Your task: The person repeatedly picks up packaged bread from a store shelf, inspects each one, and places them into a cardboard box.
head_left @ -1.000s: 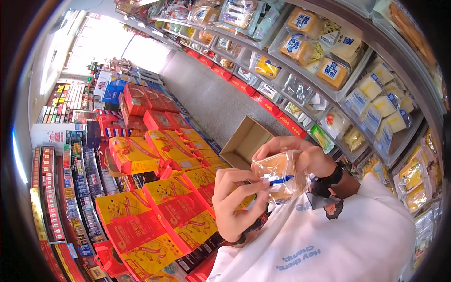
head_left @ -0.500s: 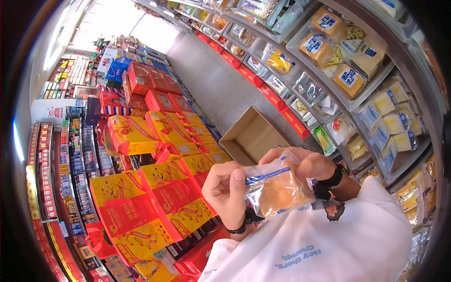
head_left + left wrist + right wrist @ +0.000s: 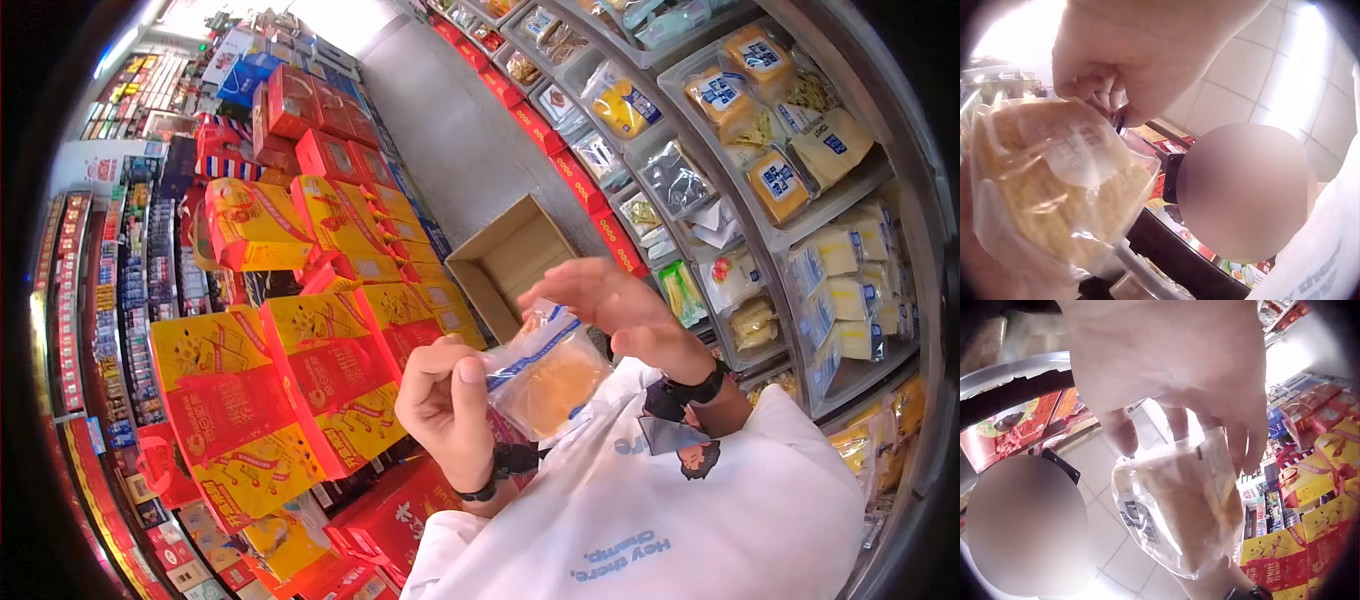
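A clear packet of bread point(image 3: 560, 385) with a blue printed stripe is held up in front of the white shirt. My left hand point(image 3: 445, 410) pinches the packet at its stripe-side edge, thumb against curled fingers. Over the packet's far right side, my right hand point(image 3: 635, 320) is raised with its fingers extended and spread. In the left wrist view the golden bread point(image 3: 1066, 181) fills the wrapper, and the left hand point(image 3: 1129, 69) grips beyond it. The right wrist view has the right hand's fingers point(image 3: 1124, 434) reaching over the packet's top edge, not curled round it.
An open cardboard box point(image 3: 495, 245) sits on the floor beyond the hands. Yellow and red gift boxes point(image 3: 235, 390) are stacked on the left. Shelves with plastic bins point(image 3: 770, 235) of wrapped bread line the right. A grey aisle floor point(image 3: 440, 110) runs between them.
The packet was turned over, its blue-striped side now showing. My right hand has let go of it and lifted away with fingers spread. The left hand keeps its pinch. The view has shifted.
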Tool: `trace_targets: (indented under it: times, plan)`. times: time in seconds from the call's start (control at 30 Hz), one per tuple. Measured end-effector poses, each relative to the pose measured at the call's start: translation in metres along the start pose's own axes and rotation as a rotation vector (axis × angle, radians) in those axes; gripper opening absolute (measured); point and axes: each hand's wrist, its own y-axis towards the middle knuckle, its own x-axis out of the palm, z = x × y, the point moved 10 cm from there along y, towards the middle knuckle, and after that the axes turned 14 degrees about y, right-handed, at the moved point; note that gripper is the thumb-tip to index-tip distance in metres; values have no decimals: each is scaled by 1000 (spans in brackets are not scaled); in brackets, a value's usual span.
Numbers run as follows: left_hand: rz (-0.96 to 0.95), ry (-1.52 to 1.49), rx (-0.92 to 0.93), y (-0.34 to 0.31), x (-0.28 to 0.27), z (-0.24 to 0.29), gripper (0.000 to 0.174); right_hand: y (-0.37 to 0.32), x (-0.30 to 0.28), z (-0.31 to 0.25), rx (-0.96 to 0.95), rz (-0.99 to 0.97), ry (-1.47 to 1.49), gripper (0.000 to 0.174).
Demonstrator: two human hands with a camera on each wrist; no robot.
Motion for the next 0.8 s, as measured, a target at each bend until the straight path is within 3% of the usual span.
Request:
trace_targets:
  times: [0.2,0.3,0.37,0.43,0.6,0.7,0.8]
  plan:
    - [117,59,-229,-7,-35,-39,17,17,11,17,-59,-117,-372,58]
    - [138,98,-290,-6,-52,-77,18,28,7,45,59,-22,-398,60]
    - [119,117,-436,-8,-61,-118,19,33,-16,82,235,104,-390,66]
    - [101,58,-505,-21,-73,-179,20,36,-46,126,373,188,-371,68]
    - [-67,43,-933,-110,-91,-345,25,11,-143,250,636,280,-495,65]
    - [14,-225,-1239,-176,-78,-429,23,-29,-223,329,862,393,-572,63]
    - [34,-294,-1449,-255,-62,-537,33,-77,-310,398,1009,531,-648,66]
